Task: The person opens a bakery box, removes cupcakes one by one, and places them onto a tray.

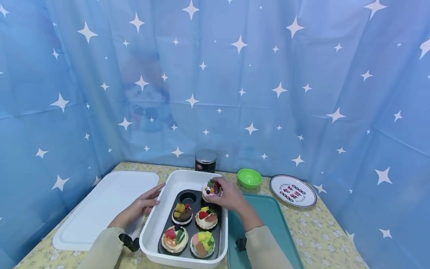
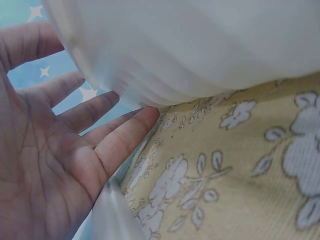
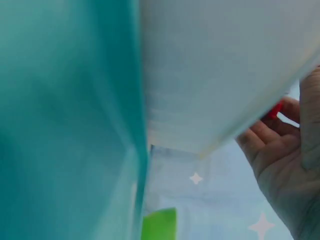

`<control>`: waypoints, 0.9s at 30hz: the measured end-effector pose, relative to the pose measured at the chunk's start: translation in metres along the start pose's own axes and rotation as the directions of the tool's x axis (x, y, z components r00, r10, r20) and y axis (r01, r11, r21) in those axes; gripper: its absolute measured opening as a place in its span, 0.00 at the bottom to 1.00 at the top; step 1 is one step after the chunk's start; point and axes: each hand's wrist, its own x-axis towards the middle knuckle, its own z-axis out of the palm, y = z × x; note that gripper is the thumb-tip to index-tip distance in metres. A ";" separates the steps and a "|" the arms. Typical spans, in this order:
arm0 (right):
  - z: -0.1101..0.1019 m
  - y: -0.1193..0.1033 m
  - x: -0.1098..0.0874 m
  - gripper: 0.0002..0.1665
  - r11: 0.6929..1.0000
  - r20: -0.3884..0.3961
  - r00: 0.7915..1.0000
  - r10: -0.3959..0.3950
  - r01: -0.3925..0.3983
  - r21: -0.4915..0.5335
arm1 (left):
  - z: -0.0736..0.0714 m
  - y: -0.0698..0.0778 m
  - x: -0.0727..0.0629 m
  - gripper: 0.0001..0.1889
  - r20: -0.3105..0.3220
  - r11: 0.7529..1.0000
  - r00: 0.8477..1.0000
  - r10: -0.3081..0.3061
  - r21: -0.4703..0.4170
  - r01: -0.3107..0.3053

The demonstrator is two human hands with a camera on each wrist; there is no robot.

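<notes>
A white deep tray [image 1: 175,184] holds a dark muffin tin [image 1: 220,220]. Fruit-topped tarts, among them one with a strawberry [image 1: 206,218] and one with chocolate [image 1: 182,213], fill its middle and near cups. The far-left cup [image 1: 187,198] holds nothing. Over the far-right cup, my right hand [image 1: 230,195] pinches a pink cream tart [image 1: 211,189] with fruit and a green leaf on top. In the right wrist view, only a red bit [image 3: 273,110] of it shows past the tray's rim. My left hand [image 1: 142,205] spreads its fingers along the tray's left outer wall [image 2: 190,50].
A white lid-like board [image 1: 104,209] lies at left, a teal tray [image 1: 268,220] at right. Behind stand a dark can [image 1: 205,164], a green bowl [image 1: 249,178] and a printed white plate [image 1: 293,190]. A starred blue curtain [image 1: 218,82] closes off the table's back and sides.
</notes>
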 end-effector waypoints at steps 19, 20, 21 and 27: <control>-0.050 0.032 -0.017 0.41 0.994 -0.043 0.995 0.095 -0.093 0.063 | 0.000 -0.003 0.000 0.38 -0.011 1.000 1.000 -0.017 -0.004 0.017; -0.051 0.035 -0.018 0.41 0.993 -0.046 0.994 0.101 -0.098 0.067 | 0.001 -0.003 0.000 0.38 -0.017 1.000 1.000 -0.020 0.000 0.020; -0.053 0.037 -0.018 0.41 0.992 -0.044 0.993 0.108 -0.105 0.074 | 0.001 -0.003 -0.001 0.38 -0.022 1.000 1.000 -0.022 0.000 0.022; -0.065 0.048 -0.022 0.39 0.986 -0.046 0.987 0.153 -0.149 0.071 | 0.002 0.000 -0.002 0.38 -0.029 0.999 0.999 -0.034 0.001 0.034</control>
